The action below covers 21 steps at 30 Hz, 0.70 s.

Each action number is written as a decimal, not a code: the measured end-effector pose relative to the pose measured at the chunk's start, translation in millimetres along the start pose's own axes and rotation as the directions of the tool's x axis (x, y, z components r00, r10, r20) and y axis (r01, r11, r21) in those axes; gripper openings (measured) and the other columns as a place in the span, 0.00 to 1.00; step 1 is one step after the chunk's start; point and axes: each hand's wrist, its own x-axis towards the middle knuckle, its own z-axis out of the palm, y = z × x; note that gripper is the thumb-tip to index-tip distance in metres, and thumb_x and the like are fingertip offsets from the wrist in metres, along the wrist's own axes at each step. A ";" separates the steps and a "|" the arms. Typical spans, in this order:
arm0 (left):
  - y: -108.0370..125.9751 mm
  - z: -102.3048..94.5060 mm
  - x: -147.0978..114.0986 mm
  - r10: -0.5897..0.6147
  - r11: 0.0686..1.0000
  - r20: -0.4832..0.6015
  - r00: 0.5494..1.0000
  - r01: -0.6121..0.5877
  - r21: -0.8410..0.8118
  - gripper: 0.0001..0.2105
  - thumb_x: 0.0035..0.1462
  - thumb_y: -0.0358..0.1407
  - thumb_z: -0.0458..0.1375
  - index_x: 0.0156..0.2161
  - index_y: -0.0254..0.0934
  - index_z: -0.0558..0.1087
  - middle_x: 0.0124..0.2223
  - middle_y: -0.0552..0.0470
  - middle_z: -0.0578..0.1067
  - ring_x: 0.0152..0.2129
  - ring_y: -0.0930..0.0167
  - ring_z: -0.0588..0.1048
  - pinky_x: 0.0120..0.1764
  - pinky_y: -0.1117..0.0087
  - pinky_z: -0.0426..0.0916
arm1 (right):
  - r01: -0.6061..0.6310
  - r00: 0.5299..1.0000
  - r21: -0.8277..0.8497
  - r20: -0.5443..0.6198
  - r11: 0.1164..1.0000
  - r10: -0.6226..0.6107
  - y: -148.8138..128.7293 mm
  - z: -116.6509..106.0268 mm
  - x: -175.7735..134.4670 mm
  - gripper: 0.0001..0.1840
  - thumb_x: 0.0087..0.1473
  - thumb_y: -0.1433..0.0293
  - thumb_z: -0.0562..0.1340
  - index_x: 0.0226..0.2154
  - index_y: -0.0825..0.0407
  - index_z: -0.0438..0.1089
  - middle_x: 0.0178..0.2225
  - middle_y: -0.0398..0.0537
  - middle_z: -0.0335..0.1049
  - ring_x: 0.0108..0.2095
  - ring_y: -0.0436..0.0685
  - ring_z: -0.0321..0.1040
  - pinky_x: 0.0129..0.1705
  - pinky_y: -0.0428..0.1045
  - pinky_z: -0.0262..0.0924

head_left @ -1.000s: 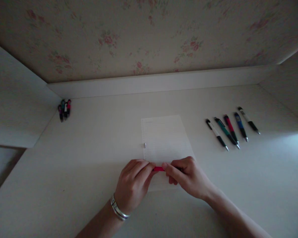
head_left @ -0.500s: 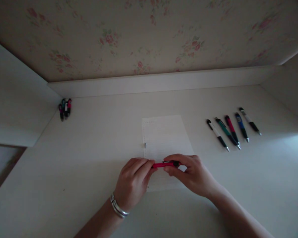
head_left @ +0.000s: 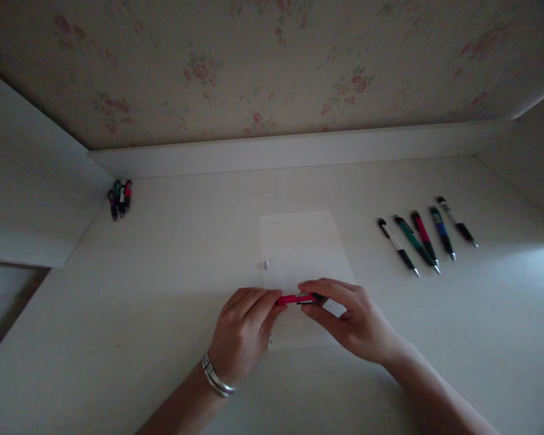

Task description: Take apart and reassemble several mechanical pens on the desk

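Observation:
A pink-red pen (head_left: 292, 299) lies sideways between my two hands, above a lined sheet of paper (head_left: 299, 241). My left hand (head_left: 247, 323) is closed around its left end, which the fingers hide. The black end with the clip is pinched between thumb and fingers of my right hand (head_left: 351, 311). On the left edge of the sheet rests a small silver pen tip (head_left: 266, 265), apart from both hands. Faint writing shows at the top of the paper.
Several pens lie in a slanted row at the right: white (head_left: 396, 246), green (head_left: 414, 241), red (head_left: 424, 237), blue (head_left: 443, 234) and another white one (head_left: 457, 220). A small bunch of pens (head_left: 121, 199) sits in the far left corner, by the white side panel (head_left: 36, 175).
The pen has turned about its long axis, so its clip now shows on the lower side. My right fingers have shifted slightly; the left hand stays in place.

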 end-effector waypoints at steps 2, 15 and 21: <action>-0.4 0.1 0.6 0.000 1.000 0.010 1.000 0.000 -0.005 0.07 0.62 0.32 0.59 0.45 0.35 0.76 0.39 0.48 0.80 0.35 0.66 0.77 0.40 0.62 0.75 | -0.050 0.999 -0.029 0.003 0.998 0.050 0.4 0.1 0.5 0.12 0.59 0.60 0.63 0.40 0.49 0.76 0.32 0.46 0.79 0.27 0.51 0.72 0.22 0.42 0.64; 3.4 -1.2 1.0 0.014 0.999 0.036 0.999 -0.013 -0.039 0.05 0.63 0.32 0.59 0.43 0.37 0.75 0.37 0.50 0.80 0.33 0.67 0.77 0.39 0.63 0.75 | -0.120 0.993 -0.062 0.016 0.991 0.121 -1.6 -0.9 1.2 0.20 0.58 0.55 0.62 0.26 0.54 0.75 0.18 0.44 0.72 0.19 0.50 0.67 0.20 0.44 0.57; 2.0 0.6 1.0 -0.019 0.998 0.025 1.000 0.020 -0.058 0.07 0.63 0.31 0.58 0.45 0.36 0.75 0.39 0.48 0.80 0.35 0.66 0.77 0.39 0.63 0.75 | -0.043 0.999 0.098 -0.025 0.994 0.046 0.9 1.5 -2.0 0.18 0.60 0.61 0.62 0.51 0.50 0.71 0.30 0.47 0.77 0.25 0.52 0.73 0.21 0.43 0.65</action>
